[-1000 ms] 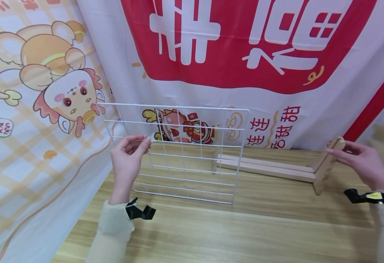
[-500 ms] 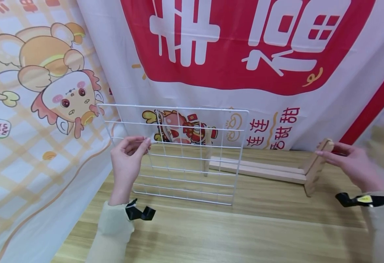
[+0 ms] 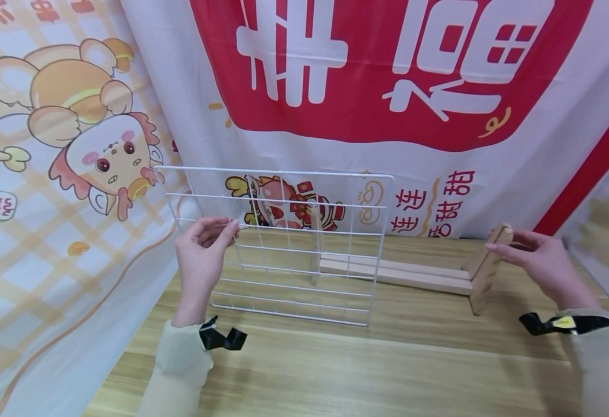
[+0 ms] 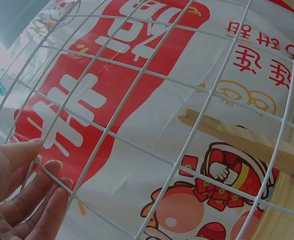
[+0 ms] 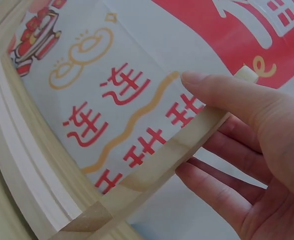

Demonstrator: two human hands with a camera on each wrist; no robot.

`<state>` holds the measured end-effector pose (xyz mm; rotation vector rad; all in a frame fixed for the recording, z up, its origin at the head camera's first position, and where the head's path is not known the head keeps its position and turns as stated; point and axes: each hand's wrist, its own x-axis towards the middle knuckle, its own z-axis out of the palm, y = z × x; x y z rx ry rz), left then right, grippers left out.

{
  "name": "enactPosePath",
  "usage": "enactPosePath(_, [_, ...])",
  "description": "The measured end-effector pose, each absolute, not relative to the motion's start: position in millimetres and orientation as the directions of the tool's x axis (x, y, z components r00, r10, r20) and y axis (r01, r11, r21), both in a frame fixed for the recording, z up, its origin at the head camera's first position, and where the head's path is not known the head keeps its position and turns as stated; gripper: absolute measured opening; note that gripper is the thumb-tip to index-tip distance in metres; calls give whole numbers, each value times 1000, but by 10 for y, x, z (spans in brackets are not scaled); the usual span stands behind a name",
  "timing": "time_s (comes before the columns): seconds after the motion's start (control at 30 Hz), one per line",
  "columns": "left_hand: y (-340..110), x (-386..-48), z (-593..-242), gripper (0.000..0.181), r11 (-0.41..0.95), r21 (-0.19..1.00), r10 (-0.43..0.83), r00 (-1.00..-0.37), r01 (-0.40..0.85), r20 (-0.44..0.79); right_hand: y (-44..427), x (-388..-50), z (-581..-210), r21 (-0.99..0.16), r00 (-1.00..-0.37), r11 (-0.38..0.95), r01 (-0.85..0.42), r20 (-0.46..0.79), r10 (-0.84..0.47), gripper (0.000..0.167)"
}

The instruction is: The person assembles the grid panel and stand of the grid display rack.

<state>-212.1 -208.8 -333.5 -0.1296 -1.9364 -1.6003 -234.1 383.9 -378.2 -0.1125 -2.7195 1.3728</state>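
Note:
A white wire grid panel (image 3: 294,229) stands on the wooden table, its lower edge near the tabletop. My left hand (image 3: 202,255) pinches a wire on its left side; the left wrist view shows the thumb and fingers of that hand (image 4: 27,195) at the wires. Behind and right of the grid is a wooden stand (image 3: 424,277) with a long grooved bar between two upright end pieces. My right hand (image 3: 541,263) pinches the top of its right end piece; in the right wrist view the hand (image 5: 251,135) has thumb and fingers on either side of that end piece (image 5: 161,160). The stand's left end shows through the grid.
Wood-grain tabletop (image 3: 325,370) extends in front of the grid and stand. A white and red printed cloth (image 3: 377,116) hangs behind them, and a checked cartoon cloth (image 3: 39,231) covers the left side. Black straps are on both wrists.
The right hand has moved left with the wooden stand, whose left part now overlaps more with the grid in view. The left hand and grid have hardly moved.

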Motion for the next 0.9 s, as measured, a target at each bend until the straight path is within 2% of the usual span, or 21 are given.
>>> enactPosePath(0.9, [-2088,-2131,-3335,30,258,861,-291,-815,438,502,3357,-2220,-3782,-783,-997,622,-16,64,54,82])
